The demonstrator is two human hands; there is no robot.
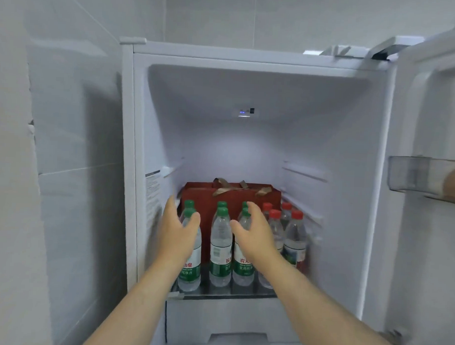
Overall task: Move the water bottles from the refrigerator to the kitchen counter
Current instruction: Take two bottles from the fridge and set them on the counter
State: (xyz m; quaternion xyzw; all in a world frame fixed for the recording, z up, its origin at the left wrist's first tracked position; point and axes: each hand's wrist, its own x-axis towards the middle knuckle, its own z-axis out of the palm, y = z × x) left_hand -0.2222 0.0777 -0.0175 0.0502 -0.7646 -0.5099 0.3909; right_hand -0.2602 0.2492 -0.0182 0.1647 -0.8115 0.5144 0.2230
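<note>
The refrigerator (260, 101) stands open before me. On its glass shelf (217, 292) stand several green-capped water bottles (220, 247) in the front and several red-capped bottles (295, 236) to the right. My left hand (177, 235) reaches in with fingers apart, just in front of the leftmost green-capped bottle (192, 269). My right hand (255, 235) is spread open in front of the third green-capped bottle (242, 271), partly hiding it. Neither hand holds anything.
A dark red gift box (202, 205) with ribbon handles stands behind the bottles. The fridge door (434, 128) hangs open at the right with a clear door bin (407, 176). A white drawer (216, 319) sits below the shelf. A tiled wall (67, 141) lies left.
</note>
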